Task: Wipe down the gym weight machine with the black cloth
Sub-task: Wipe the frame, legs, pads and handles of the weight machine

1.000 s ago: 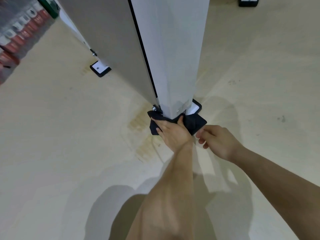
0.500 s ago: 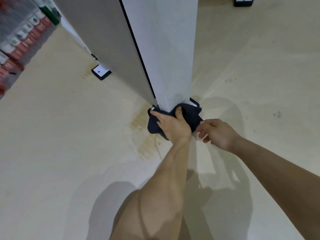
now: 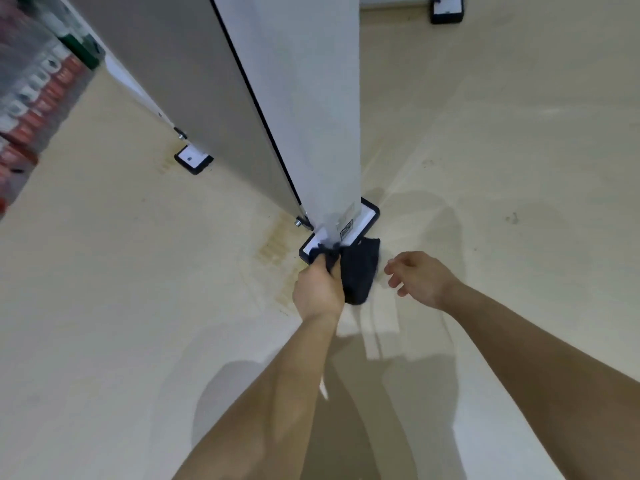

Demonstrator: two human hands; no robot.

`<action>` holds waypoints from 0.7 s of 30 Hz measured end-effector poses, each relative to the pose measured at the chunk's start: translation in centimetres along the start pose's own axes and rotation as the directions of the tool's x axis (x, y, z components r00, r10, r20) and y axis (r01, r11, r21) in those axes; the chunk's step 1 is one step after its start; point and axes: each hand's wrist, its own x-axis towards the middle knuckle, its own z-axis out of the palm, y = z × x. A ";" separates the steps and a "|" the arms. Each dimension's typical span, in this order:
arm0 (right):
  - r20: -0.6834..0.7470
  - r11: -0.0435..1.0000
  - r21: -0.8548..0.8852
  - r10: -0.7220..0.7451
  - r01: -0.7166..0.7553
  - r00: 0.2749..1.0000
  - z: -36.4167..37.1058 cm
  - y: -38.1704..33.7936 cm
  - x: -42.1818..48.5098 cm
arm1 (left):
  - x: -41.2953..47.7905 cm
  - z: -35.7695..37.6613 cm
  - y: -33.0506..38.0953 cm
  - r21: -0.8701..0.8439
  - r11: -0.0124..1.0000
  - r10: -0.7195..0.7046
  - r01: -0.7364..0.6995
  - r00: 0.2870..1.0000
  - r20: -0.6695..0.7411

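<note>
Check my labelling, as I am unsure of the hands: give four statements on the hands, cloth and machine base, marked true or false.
1. The left hand grips the black cloth. True.
2. The right hand also holds the cloth. False: it hovers beside it, fingers loose, holding nothing.
3. The cloth is down at the foot plate of the white post. True.
4. The floor is dark carpet. False: it is pale and smooth.
</note>
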 end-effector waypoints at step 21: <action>-0.117 0.984 0.011 -0.177 0.180 0.977 -19.4 -28.1 -54.6 | -32.0 -53.0 28.9 -0.360 0.912 0.365 -0.198 0.792 0.489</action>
